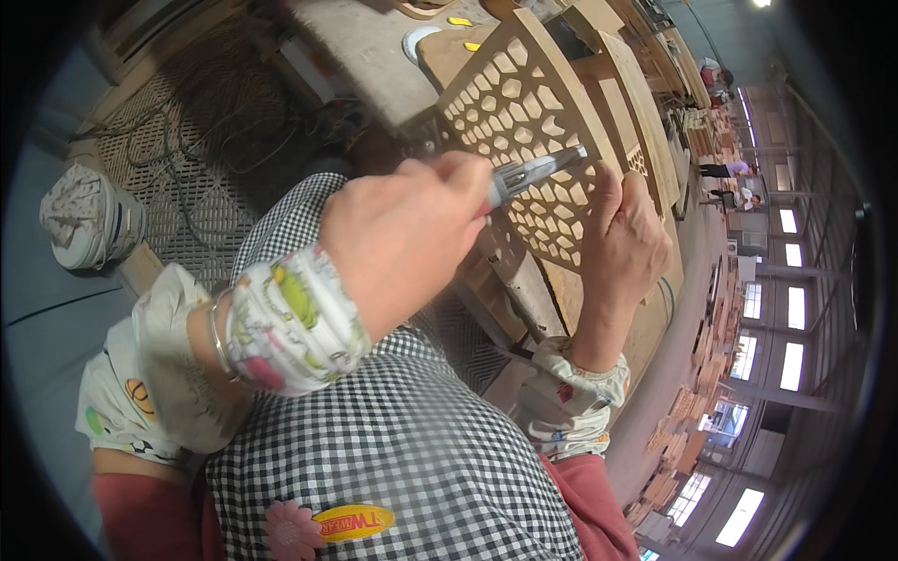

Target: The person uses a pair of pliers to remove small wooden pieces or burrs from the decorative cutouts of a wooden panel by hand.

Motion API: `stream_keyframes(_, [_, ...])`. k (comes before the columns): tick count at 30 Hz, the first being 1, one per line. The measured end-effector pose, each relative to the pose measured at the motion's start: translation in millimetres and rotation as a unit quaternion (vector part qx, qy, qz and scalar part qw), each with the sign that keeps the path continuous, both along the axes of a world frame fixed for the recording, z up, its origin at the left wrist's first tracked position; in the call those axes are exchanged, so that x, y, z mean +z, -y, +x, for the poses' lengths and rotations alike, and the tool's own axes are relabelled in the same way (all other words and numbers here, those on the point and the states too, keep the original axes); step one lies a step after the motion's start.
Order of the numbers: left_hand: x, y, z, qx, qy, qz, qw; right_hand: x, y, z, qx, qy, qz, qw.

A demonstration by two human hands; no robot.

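Observation:
My left hand (402, 234) is closed around the handle of a utility knife (533, 174), a silver tool with some red at the grip. Its metal tip points right, in front of a wooden lattice panel (552, 70) cut through with many angular holes. The panel stands tilted above the workbench. At its right edge is my right hand (625, 234), thumb up and fingers curled, gripping the border. My left fist hides most of the knife's handle. Whether the tip touches the panel I cannot tell.
Behind the panel, more wooden boards (636, 103) lean at the right. The worktop (374, 70) carries a white round object (421, 39) and small yellow pieces. A white bucket (117, 229) with cloth stands at left, near hoses on the slatted floor. Two people are far right.

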State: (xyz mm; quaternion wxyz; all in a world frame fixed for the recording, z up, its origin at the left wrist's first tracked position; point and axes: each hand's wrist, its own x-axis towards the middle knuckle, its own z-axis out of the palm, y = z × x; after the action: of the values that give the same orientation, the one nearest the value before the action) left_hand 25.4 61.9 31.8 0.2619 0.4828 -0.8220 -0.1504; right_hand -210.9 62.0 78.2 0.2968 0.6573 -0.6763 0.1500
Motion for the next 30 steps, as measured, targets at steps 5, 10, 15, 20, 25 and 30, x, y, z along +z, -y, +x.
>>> stream_keyframes(5, [-36.8,-7.1,36.7,-0.123,-0.054,0.368,0.920,-2.2,1.7,-32.3,0.032,0.016,0.012,0.999])
stream_keyframes(10, [-77.5,-14.1,36.5,-0.127,-0.200,0.447,0.863,-4.4,-2.2,-32.6,0.037,0.043,0.035,0.998])
stream_keyframes(15, [-66.6,11.8,29.2,-0.136,-0.219,0.518,0.816,-8.4,-2.0,-34.3,0.039,0.081,0.038,0.995])
stream_keyframes(20, [-90.0,18.5,6.7,-0.134,-0.230,0.412,0.871,-9.6,1.8,-33.6,0.034,0.083,0.035,0.995])
stream_keyframes(25, [-82.4,22.2,-15.4,-0.136,-0.178,0.367,0.903,-12.5,0.8,-29.9,0.029,0.090,0.029,0.995])
stream_keyframes(30, [-69.2,21.2,-32.0,-0.130,-0.132,0.333,0.925,-8.9,-1.8,-28.3,0.005,0.027,0.054,0.998])
